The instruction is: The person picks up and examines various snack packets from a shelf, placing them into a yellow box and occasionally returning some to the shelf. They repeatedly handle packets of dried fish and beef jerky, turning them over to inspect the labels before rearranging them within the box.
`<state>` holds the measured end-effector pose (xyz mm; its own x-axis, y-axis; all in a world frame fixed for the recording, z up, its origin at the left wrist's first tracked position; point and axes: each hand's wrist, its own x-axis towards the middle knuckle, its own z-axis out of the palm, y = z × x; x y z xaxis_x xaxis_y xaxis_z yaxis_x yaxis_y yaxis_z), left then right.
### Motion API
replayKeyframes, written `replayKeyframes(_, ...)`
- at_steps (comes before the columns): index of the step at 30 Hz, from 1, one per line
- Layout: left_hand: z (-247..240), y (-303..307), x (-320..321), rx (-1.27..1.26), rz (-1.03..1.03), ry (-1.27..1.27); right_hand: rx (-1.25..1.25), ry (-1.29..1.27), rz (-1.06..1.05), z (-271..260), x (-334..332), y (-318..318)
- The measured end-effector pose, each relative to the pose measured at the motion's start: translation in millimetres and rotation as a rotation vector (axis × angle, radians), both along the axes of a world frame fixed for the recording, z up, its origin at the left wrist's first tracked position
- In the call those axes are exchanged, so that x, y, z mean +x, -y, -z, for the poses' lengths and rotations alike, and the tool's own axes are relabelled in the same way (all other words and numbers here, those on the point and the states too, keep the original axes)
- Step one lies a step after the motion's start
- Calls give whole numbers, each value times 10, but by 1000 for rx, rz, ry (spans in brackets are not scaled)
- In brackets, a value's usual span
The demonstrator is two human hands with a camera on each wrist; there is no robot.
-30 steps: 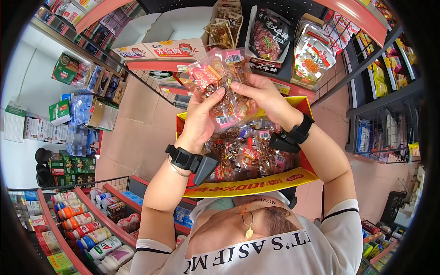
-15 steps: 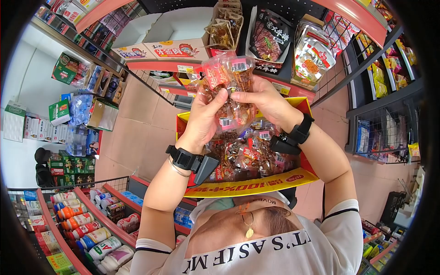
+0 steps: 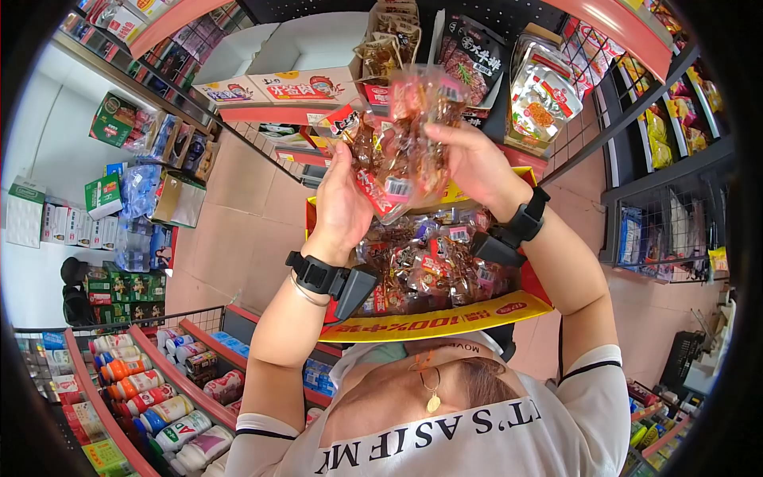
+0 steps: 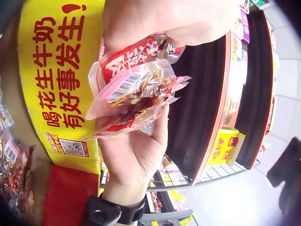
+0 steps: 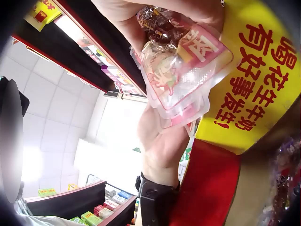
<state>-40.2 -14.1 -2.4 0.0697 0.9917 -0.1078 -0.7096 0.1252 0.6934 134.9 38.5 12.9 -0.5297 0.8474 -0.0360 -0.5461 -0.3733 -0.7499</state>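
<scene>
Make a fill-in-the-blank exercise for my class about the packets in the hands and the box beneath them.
The bundle of snack packets is held by ____ hands, the left hand and the right hand. The box beneath them has a front edge coloured ____. Each wrist wears a ____ band.
Missing words: both; yellow; black.

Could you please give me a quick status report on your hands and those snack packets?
Both grips on: left hand and right hand hold the snack packets. Bundle up over the red-yellow carton. Just beyond, shelf boxes.
</scene>
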Motion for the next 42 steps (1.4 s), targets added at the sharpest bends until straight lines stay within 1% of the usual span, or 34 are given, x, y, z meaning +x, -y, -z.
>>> replayKeyframes(1,-12,5,3,12,11,-4,-1,-1,-2,-2,21,-21)
replayKeyframes(3,-14,5,0,24,20,-9,-93,-49,6,-6,78,-66)
replayKeyframes(4,-3,0,-1,23,15,-17,-82,-54,50,-28,76,-64)
replayKeyframes(7,12,-15,-2,19,17,-27,-42,-31,70,-17,112,-92)
replayKeyframes(12,-4,-10,1,4,19,-19,-27,-10,85,-26,86,-69)
replayKeyframes(17,18,0,-30,-34,-25,-14,-35,-18,87,-16,90,-72)
replayKeyframes(23,13,5,-37,-9,-12,6,-28,-17,72,-21,102,-78)
replayKeyframes(29,-25,12,-19,-17,-7,37,-53,-11,85,-18,117,-77)
replayKeyframes(32,-42,13,-5,-8,1,13,-41,-1,112,-23,105,-66)
replayKeyframes(33,-35,10,-5,-7,1,13,-15,12,103,-22,102,-58)
replayKeyframes(35,-24,8,-5,-8,92,52,11,24,93,-25,76,-22)
replayKeyframes(36,-40,14,9,-8,91,52,20,33,73,-31,48,11)
replayKeyframes(38,-95,30,49,-17,132,135,26,59,24,6,9,41)
replayKeyframes(39,-81,29,48,-16,132,135,28,59,25,28,-12,64)
replayKeyframes(41,-55,23,47,-8,150,105,49,75,-53,42,-72,125)
replayKeyframes(42,-81,47,52,6,139,39,44,89,-50,58,-92,145)
